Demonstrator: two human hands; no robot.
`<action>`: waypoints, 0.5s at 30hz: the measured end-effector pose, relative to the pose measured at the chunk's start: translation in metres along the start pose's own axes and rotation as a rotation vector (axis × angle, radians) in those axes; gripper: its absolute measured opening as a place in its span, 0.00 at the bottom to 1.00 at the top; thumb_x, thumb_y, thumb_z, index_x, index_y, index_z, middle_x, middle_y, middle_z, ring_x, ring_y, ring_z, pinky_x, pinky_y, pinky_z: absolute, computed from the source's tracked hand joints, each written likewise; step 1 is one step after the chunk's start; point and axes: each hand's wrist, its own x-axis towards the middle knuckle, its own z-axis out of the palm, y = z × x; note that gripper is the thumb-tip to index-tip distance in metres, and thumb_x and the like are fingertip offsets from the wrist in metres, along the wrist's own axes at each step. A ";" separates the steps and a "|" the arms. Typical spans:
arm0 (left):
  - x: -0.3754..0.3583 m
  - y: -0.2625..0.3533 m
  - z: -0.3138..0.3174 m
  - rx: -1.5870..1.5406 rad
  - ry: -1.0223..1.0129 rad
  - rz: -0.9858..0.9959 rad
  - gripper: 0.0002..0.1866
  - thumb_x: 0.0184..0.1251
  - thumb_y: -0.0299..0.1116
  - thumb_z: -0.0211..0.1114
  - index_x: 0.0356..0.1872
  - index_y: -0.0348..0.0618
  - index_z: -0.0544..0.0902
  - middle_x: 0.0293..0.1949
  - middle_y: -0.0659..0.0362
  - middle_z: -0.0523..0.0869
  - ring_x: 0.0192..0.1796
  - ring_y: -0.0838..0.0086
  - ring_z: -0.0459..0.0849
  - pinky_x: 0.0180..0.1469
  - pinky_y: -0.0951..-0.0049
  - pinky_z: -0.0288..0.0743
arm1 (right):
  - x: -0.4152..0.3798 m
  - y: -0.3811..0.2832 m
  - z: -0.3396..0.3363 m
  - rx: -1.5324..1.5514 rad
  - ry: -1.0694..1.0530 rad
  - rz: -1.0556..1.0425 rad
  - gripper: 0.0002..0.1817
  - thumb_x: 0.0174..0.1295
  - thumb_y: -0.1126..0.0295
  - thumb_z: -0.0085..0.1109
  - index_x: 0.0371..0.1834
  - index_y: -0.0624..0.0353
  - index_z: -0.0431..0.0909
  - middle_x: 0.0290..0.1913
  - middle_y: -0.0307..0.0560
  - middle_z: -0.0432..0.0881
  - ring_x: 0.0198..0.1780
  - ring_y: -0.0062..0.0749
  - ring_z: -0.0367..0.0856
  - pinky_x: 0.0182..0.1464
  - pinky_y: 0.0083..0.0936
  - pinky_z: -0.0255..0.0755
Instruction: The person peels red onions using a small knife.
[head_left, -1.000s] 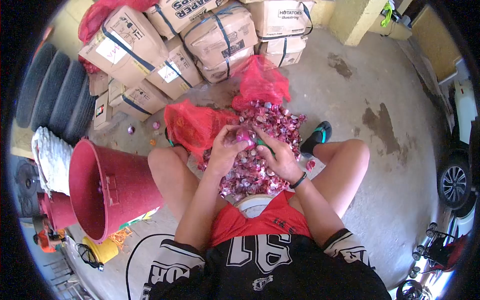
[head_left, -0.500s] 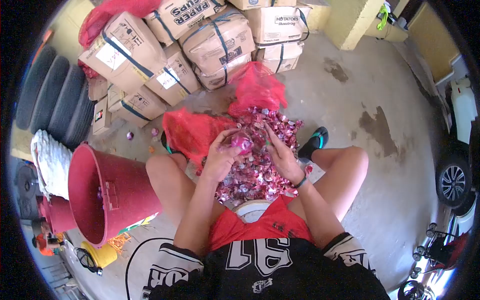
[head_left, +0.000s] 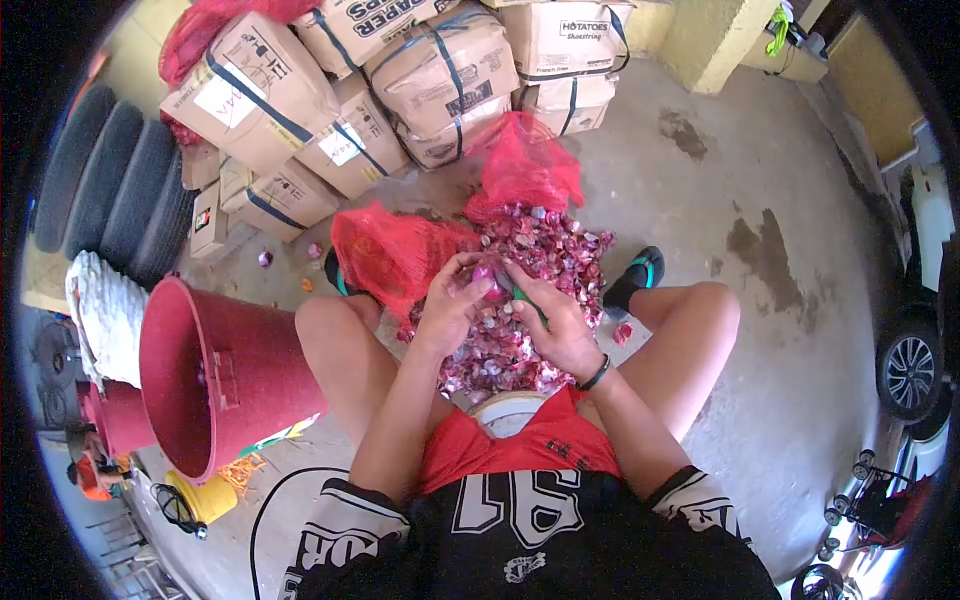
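My left hand (head_left: pixel 452 308) is closed around a red onion (head_left: pixel 494 289), held above the pile between my legs. My right hand (head_left: pixel 556 325) grips a small knife with a green handle (head_left: pixel 531 308), its blade close against the onion. The fingers hide part of both the onion and the blade. Below my hands spreads a heap of purple onion skins (head_left: pixel 500 355). A red mesh sack (head_left: pixel 385 250) lies at the left of the heap, and a second red net (head_left: pixel 530 165) rests at its far end.
A large red bucket (head_left: pixel 255 375) lies tipped beside my left leg. Strapped cardboard boxes (head_left: pixel 440 80) are stacked ahead, with tires (head_left: pixel 120 190) at the left. A few loose onions (head_left: pixel 265 259) sit on the concrete floor (head_left: pixel 690 210). Another person (head_left: pixel 95 470) is at the far left.
My hands have come together, and the right hand has brought the knife in to the onion. The onion is now more covered by fingers. The camera view has shifted slightly.
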 end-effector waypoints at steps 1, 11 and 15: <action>0.001 -0.001 -0.001 -0.004 0.008 -0.012 0.21 0.65 0.27 0.68 0.57 0.40 0.74 0.53 0.55 0.82 0.54 0.67 0.84 0.56 0.62 0.82 | 0.000 -0.002 0.001 -0.037 0.017 -0.013 0.29 0.68 0.73 0.54 0.74 0.60 0.62 0.44 0.63 0.81 0.46 0.54 0.82 0.51 0.39 0.75; 0.004 -0.002 -0.001 -0.031 -0.051 0.009 0.20 0.67 0.31 0.66 0.57 0.40 0.73 0.52 0.53 0.83 0.53 0.65 0.85 0.55 0.59 0.83 | 0.000 0.003 0.004 -0.068 0.113 -0.026 0.27 0.67 0.73 0.55 0.71 0.56 0.68 0.33 0.58 0.77 0.33 0.52 0.78 0.41 0.40 0.74; 0.005 -0.002 0.002 -0.063 -0.085 0.007 0.20 0.67 0.32 0.66 0.57 0.38 0.73 0.53 0.52 0.83 0.53 0.64 0.85 0.54 0.59 0.84 | 0.000 0.003 0.001 0.012 0.184 0.035 0.23 0.69 0.73 0.54 0.67 0.57 0.73 0.33 0.56 0.76 0.31 0.45 0.77 0.40 0.37 0.74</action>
